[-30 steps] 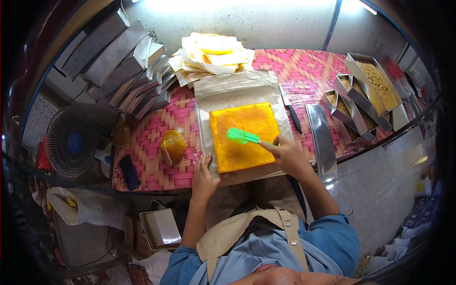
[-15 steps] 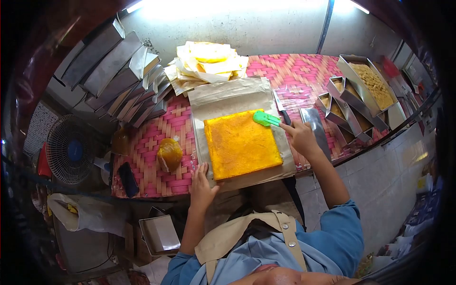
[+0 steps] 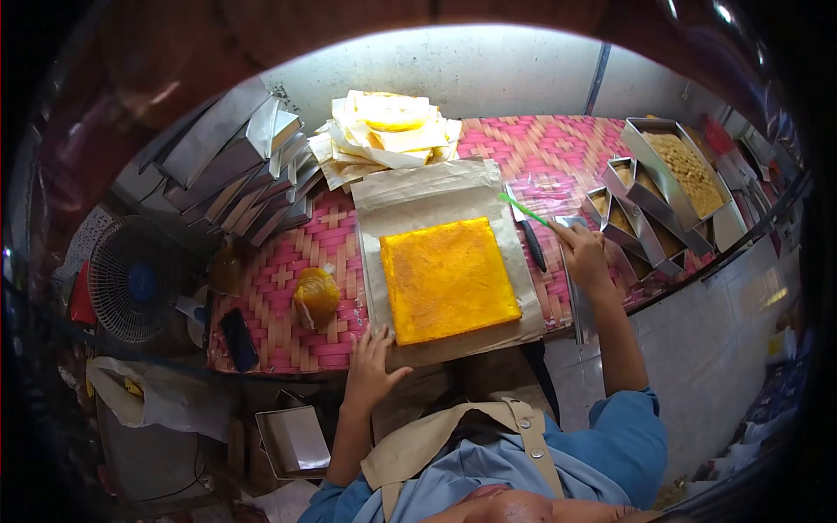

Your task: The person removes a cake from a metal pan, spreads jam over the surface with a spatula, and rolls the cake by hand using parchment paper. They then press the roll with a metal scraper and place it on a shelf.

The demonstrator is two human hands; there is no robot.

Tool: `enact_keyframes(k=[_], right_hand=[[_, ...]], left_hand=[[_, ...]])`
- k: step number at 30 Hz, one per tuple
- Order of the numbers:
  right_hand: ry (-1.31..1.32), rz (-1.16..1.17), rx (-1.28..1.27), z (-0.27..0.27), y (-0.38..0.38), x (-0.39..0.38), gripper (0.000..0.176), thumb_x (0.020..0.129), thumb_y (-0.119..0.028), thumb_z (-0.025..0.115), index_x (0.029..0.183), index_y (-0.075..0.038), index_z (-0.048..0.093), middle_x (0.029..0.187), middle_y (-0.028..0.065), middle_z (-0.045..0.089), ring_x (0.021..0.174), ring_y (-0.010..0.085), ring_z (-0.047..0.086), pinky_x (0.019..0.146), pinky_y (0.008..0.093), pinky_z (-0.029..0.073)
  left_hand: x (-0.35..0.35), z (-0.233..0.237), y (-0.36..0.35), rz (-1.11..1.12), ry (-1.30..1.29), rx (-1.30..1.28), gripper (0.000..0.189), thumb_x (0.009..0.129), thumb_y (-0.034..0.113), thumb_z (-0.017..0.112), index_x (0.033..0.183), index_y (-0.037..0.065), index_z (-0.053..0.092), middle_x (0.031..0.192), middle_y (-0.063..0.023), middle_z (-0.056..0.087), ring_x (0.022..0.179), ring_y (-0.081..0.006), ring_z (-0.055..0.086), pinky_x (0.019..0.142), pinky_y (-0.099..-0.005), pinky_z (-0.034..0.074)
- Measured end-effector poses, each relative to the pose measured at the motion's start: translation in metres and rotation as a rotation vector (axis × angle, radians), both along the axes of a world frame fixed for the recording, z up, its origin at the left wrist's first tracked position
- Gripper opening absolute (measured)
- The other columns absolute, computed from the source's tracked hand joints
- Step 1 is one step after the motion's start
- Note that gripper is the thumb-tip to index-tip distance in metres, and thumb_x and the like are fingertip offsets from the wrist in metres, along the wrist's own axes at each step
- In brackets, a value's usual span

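Observation:
A square, golden-yellow slab cake (image 3: 452, 281) lies flat on brown paper (image 3: 423, 193) at the middle of the table. My right hand (image 3: 582, 253), right of the cake, grips a green plastic spatula (image 3: 528, 211), seen nearly edge-on and pointing up and left. Beneath the spatula a black-handled knife (image 3: 534, 246) rests beside the paper. My left hand (image 3: 372, 370) is open, fingers spread at the paper's lower left corner, apart from the cake. Left of the paper sits a clear bag of amber filling (image 3: 316, 298).
Metal tins (image 3: 235, 150) are stacked at the back left, near used papers (image 3: 392, 132). Tins of baked goods (image 3: 680, 170) crowd the right end. A flat metal piece (image 3: 577, 305) lies under my right forearm. A phone (image 3: 238, 340) and fan (image 3: 139, 281) are at left.
My right hand has lifted the spatula off the cake's upper right corner and drawn it to the right, turning it edge-on. My left hand's fingers have spread wider at the paper's corner.

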State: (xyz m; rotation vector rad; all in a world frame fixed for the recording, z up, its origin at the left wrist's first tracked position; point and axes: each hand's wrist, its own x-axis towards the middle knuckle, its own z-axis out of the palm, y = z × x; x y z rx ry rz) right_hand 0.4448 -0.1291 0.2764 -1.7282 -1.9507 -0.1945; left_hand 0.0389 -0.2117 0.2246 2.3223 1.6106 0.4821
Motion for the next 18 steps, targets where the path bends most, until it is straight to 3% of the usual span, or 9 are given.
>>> enact_keyframes(k=[2,3,5,7,12,14,16,17,18], right_hand=[[0.516,0.100,-0.011,0.001,0.014,-0.012,0.025,0.087,-0.015,0.054,0.108,-0.007,0.064,0.069,0.0065,0.059,0.061,0.0169,0.054,0.056,0.0281,0.039],[0.517,0.107,-0.007,-0.004,0.026,-0.017,0.025,0.087,-0.015,0.054,0.108,-0.007,0.064,0.069,0.0065,0.059,0.061,0.0169,0.054,0.056,0.0281,0.039],[0.836,0.203,-0.394,-0.014,0.055,-0.027,0.026,0.089,-0.012,0.052,0.110,-0.001,0.062,0.067,-0.0003,0.053,0.059,0.0066,0.045,0.052,0.0219,0.036],[1.023,0.211,-0.453,-0.001,0.079,-0.049,0.029,0.090,-0.021,0.052,0.109,-0.002,0.064,0.064,-0.0014,0.051,0.058,0.0083,0.045,0.056,0.0247,0.039],[1.325,0.317,-0.319,0.017,0.155,-0.082,0.040,0.090,-0.032,0.054,0.115,-0.002,0.059,0.076,0.0009,0.055,0.068,0.0089,0.047,0.062,0.0259,0.039],[1.048,0.119,-0.002,0.044,0.147,-0.102,0.042,0.090,-0.036,0.054,0.113,-0.002,0.056,0.082,0.0022,0.056,0.074,0.0097,0.051,0.066,0.0272,0.041],[1.056,0.396,-0.252,0.055,0.110,-0.110,0.041,0.090,-0.038,0.054,0.109,-0.002,0.053,0.086,0.0047,0.057,0.082,0.0113,0.056,0.066,0.0273,0.045],[1.238,0.613,-0.447,0.040,0.086,-0.116,0.041,0.090,-0.038,0.053,0.110,-0.002,0.052,0.087,0.0062,0.057,0.081,0.0130,0.060,0.061,0.0261,0.048],[1.171,0.793,-0.809,0.040,0.053,-0.117,0.040,0.091,-0.036,0.051,0.112,-0.003,0.052,0.093,0.0064,0.060,0.070,0.0139,0.061,0.055,0.0249,0.049]], left_hand=[[-0.004,0.001,-0.003,-0.093,-0.064,0.018,0.052,0.070,0.030,0.073,0.111,0.003,0.055,0.129,-0.0136,0.048,0.129,-0.0314,0.034,0.108,-0.0456,0.023],[-0.005,0.001,-0.002,-0.087,-0.062,0.023,0.052,0.070,0.030,0.073,0.111,0.003,0.055,0.129,-0.0136,0.048,0.129,-0.0314,0.034,0.108,-0.0456,0.023],[-0.008,0.000,-0.001,-0.159,-0.133,0.042,0.033,0.074,0.026,0.070,0.098,0.005,0.062,0.117,-0.0118,0.057,0.114,-0.0290,0.050,0.099,-0.0403,0.038],[-0.005,0.009,-0.004,-0.113,-0.209,-0.007,0.025,0.076,0.023,0.069,0.093,0.006,0.064,0.110,-0.0103,0.060,0.105,-0.0277,0.055,0.092,-0.0377,0.043],[-0.005,0.015,-0.001,-0.119,-0.300,-0.006,0.010,0.078,0.013,0.065,0.086,0.006,0.065,0.096,-0.0063,0.065,0.088,-0.0253,0.062,0.076,-0.0339,0.050],[-0.004,0.016,-0.003,-0.111,-0.289,-0.029,0.011,0.078,0.011,0.065,0.086,0.004,0.064,0.096,-0.0077,0.065,0.089,-0.0250,0.063,0.076,-0.0332,0.050],[-0.005,0.015,-0.001,-0.106,-0.285,-0.029,0.011,0.077,0.008,0.066,0.087,0.003,0.064,0.096,-0.0091,0.066,0.090,-0.0248,0.063,0.077,-0.0325,0.050],[-0.006,0.011,-0.001,-0.081,-0.309,-0.047,0.011,0.077,0.007,0.065,0.087,0.003,0.062,0.094,-0.0093,0.065,0.088,-0.0256,0.063,0.076,-0.0330,0.050],[-0.006,0.009,-0.001,-0.055,-0.335,-0.068,0.010,0.078,0.006,0.065,0.086,0.003,0.061,0.093,-0.0095,0.065,0.087,-0.0264,0.063,0.075,-0.0336,0.050]])
